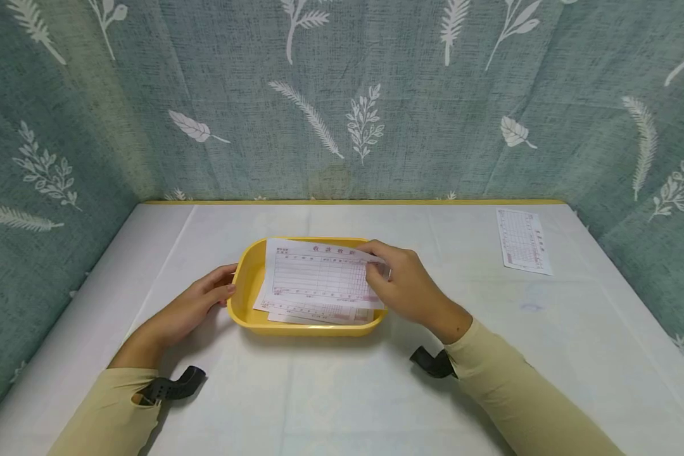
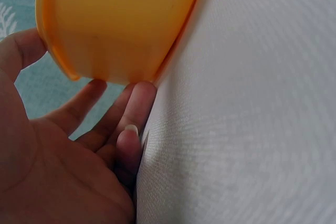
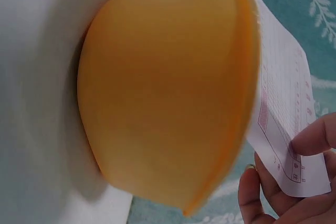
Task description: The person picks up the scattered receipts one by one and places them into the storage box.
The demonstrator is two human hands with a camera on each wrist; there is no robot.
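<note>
A yellow plastic basin (image 1: 313, 330) stands on the table with several printed paper forms inside. My right hand (image 1: 407, 278) pinches the right edge of the top receipt form (image 1: 319, 272) between thumb and fingers, above the basin's right end. In the right wrist view this form (image 3: 281, 87) sticks up past the basin's rim, its corner between the fingers. More forms (image 1: 310, 311) lie below it, partly covered. At the basin's left end my left hand (image 1: 190, 307) touches the outside: its thumb meets the rim and the fingertips rest against the wall (image 2: 115, 30).
Another printed form (image 1: 524, 242) lies at the far right of the white-covered table (image 1: 330, 392). Green leaf-patterned curtains (image 1: 342, 126) close off the back and both sides. Black wrist straps (image 1: 173, 383) sit on both forearms.
</note>
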